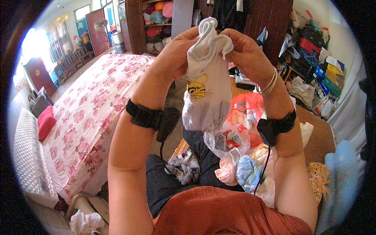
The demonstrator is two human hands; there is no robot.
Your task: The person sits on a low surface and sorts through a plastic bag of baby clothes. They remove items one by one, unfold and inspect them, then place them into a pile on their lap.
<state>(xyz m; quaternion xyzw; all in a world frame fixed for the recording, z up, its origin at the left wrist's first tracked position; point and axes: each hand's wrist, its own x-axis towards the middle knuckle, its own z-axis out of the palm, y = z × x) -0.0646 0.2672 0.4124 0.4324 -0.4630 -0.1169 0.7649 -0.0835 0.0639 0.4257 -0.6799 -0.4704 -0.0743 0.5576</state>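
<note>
Raised in front of me is a small white cloth garment with a yellow tiger print and a greyish lower part. My left hand grips its upper left edge, and my right hand pinches the upper right edge. Between them the top of the cloth curls over in loose folds, and some fingertips are hidden behind it. Below it, a grey and white bundle of cloth lies on my lap. Rolled-up pink cloth and blue cloth sit beside my right thigh.
A red plastic bag and a clear plastic bag lie beyond the rolled clothes. At left stands a bed with a floral sheet. Crumpled white tissue lies at lower left. Piled goods fill the right wall.
</note>
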